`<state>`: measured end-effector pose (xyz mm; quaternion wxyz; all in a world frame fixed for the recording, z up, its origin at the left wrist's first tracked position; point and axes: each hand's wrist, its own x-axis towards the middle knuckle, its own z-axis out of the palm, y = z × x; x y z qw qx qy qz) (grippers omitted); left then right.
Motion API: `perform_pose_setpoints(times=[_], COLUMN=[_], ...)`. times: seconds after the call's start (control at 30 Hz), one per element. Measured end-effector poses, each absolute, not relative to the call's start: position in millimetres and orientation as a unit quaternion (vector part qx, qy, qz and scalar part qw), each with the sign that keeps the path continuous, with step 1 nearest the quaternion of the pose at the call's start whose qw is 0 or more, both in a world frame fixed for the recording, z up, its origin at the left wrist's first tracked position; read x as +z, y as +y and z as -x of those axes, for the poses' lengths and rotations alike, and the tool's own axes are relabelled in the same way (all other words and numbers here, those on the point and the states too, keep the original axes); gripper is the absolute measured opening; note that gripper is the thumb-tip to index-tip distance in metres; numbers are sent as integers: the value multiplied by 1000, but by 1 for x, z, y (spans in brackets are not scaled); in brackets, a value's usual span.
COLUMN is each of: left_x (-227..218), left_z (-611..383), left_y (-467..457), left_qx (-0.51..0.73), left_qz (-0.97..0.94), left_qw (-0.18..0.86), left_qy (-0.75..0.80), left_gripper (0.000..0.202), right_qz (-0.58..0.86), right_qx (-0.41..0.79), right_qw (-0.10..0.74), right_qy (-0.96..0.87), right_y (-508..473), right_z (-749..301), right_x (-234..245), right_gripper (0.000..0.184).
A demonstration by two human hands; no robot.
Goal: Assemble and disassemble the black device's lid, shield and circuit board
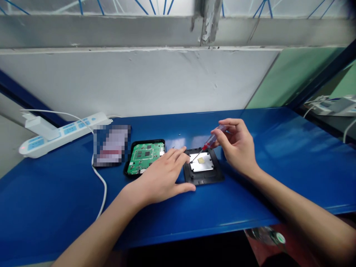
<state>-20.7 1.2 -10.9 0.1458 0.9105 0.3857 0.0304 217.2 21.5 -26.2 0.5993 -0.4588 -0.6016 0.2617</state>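
A black square case half lies on the blue table, holding a silver metal plate with a small yellowish pad in its middle. My right hand is closed round a red-handled screwdriver, whose tip touches the plate's left corner. My left hand lies beside the case's left edge, fingers stretched toward the screwdriver tip and thumb along the front edge. Left of it sits the other black case half with a green circuit board inside, partly covered by my left hand.
A white power strip with a plugged adapter lies at the back left, and a white cable runs down across the table. A blurred rectangular object sits beside the circuit board. More white devices rest at the far right.
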Motion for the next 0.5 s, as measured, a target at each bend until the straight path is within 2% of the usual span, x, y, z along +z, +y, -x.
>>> perform_pose_setpoints(times=[0.5], left_x=[-14], left_z=[21], left_y=[0], left_qx=[31], left_qz=[-912], left_qw=[138], left_qy=[386], left_gripper=[57], right_qz=[461], right_qx=[253], right_qw=[591], right_qy=[-612], right_y=[22], right_z=[-218], right_x=[-28], right_gripper=[24])
